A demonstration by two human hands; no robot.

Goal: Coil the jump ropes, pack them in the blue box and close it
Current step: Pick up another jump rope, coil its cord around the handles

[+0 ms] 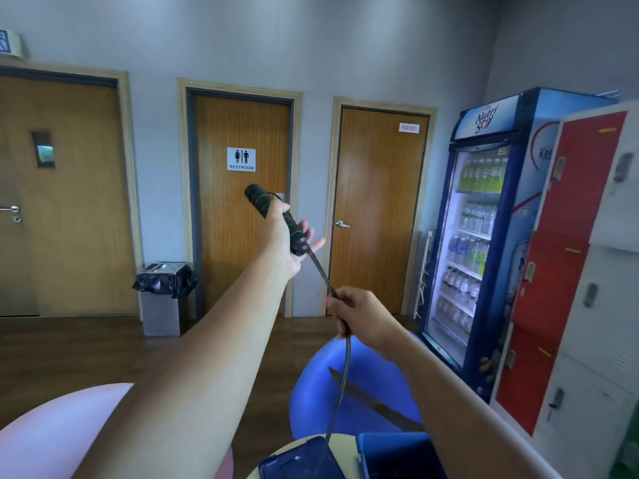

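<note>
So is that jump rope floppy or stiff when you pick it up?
Probably floppy: below the right hand the rope curves and hangs limp toward the blue box. It only looks straight where it's pulled between both hands. The black handle in the left hand seems stiff.

Black foam jump-rope handle with green rings (260,199) is held raised and tilted. Dark cord (321,273) is run down uncoiled to open blue plastic box (397,452) at the bottom edge.
</note>
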